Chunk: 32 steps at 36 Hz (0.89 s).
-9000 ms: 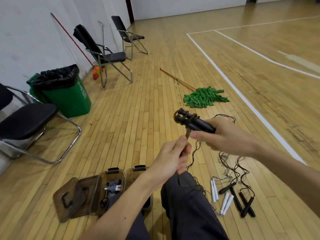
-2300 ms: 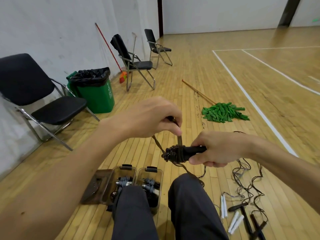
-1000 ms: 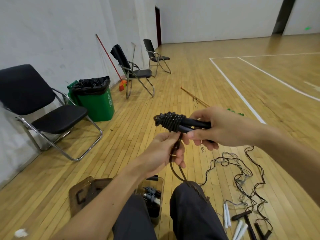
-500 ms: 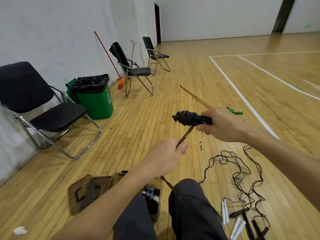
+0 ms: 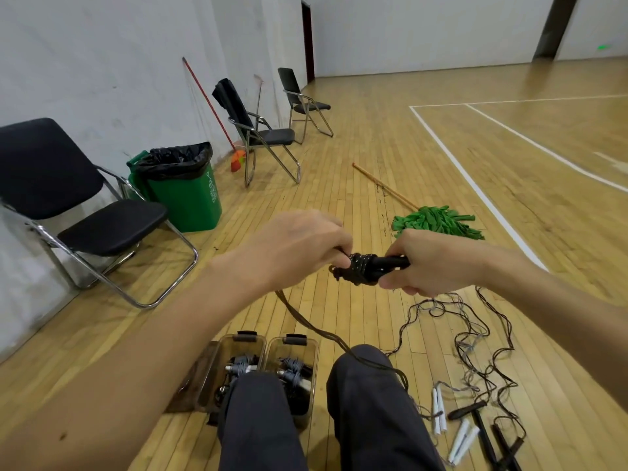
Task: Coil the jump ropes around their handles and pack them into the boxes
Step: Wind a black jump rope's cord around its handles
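Right grip [image 5: 438, 263] curled tight round black handles [image 5: 394, 261], holding them level in front of the body as a steady spindle. Left grip [image 5: 295, 249] pinches rope [image 5: 299, 320] right at the coil [image 5: 360, 270], fingertips hidden behind it, prob. to keep each turn tight & stacked. Slack drops from there over right knee [image 5: 363, 365] to floor [image 5: 339, 185], so plenty left to wind. Two boxes [image 5: 244, 346] sit open betw. the shins w/ wrapped ropes inside, handy for drop-in. Unwound ropes [image 5: 475, 338] lie tangled on the right, within reach.
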Each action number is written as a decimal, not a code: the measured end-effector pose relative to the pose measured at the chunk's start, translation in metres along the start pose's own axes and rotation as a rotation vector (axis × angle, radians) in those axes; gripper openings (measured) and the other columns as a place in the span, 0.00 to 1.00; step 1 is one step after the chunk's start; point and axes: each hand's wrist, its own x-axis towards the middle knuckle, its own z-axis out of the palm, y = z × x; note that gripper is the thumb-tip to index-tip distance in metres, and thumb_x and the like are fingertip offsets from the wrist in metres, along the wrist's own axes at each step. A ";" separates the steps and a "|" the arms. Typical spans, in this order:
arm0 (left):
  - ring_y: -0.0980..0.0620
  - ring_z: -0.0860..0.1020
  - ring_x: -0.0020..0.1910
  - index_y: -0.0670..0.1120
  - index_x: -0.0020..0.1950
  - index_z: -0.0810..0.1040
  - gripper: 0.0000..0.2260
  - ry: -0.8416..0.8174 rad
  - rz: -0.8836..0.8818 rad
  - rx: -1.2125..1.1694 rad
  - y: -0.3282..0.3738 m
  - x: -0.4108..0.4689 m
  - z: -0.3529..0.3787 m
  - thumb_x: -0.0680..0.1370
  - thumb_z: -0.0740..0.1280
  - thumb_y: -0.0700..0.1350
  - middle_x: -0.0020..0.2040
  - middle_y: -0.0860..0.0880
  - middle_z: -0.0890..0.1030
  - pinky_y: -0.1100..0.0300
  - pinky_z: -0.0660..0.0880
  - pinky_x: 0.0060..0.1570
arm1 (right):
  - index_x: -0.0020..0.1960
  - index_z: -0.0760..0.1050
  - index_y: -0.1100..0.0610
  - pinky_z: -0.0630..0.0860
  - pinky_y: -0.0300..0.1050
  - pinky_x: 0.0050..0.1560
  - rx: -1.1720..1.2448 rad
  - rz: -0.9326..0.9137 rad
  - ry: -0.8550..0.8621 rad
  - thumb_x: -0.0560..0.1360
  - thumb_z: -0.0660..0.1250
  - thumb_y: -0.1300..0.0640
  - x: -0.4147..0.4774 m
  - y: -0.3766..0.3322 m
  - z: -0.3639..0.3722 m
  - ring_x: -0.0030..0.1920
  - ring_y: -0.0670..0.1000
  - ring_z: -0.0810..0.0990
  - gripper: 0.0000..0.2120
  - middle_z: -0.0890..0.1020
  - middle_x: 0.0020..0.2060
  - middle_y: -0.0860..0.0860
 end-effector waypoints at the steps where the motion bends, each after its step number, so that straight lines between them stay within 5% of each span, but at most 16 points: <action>1: 0.60 0.73 0.45 0.50 0.56 0.80 0.11 -0.006 0.009 -0.010 -0.003 0.001 -0.003 0.81 0.63 0.54 0.48 0.57 0.74 0.70 0.67 0.39 | 0.48 0.78 0.56 0.72 0.40 0.29 0.000 -0.009 -0.014 0.80 0.70 0.53 -0.003 -0.003 0.000 0.26 0.48 0.74 0.07 0.79 0.29 0.49; 11: 0.63 0.74 0.46 0.51 0.49 0.84 0.09 -0.158 0.013 -0.408 -0.016 0.008 -0.027 0.77 0.69 0.54 0.44 0.58 0.78 0.70 0.66 0.42 | 0.35 0.75 0.55 0.71 0.45 0.32 0.027 -0.166 -0.213 0.79 0.70 0.55 -0.030 -0.032 -0.009 0.24 0.47 0.71 0.15 0.75 0.22 0.46; 26: 0.50 0.79 0.41 0.46 0.49 0.81 0.11 -0.194 0.047 -0.983 -0.022 0.005 -0.019 0.74 0.73 0.53 0.42 0.47 0.82 0.56 0.76 0.43 | 0.42 0.77 0.62 0.71 0.40 0.30 0.130 -0.360 -0.251 0.79 0.70 0.54 -0.054 -0.047 -0.008 0.25 0.48 0.73 0.13 0.76 0.25 0.48; 32: 0.55 0.77 0.34 0.46 0.45 0.77 0.18 -0.095 0.059 -1.248 -0.020 0.001 -0.006 0.72 0.70 0.60 0.37 0.52 0.79 0.64 0.74 0.37 | 0.44 0.74 0.56 0.73 0.41 0.30 0.273 -0.473 -0.184 0.77 0.68 0.51 -0.061 -0.050 -0.015 0.27 0.46 0.75 0.09 0.77 0.28 0.46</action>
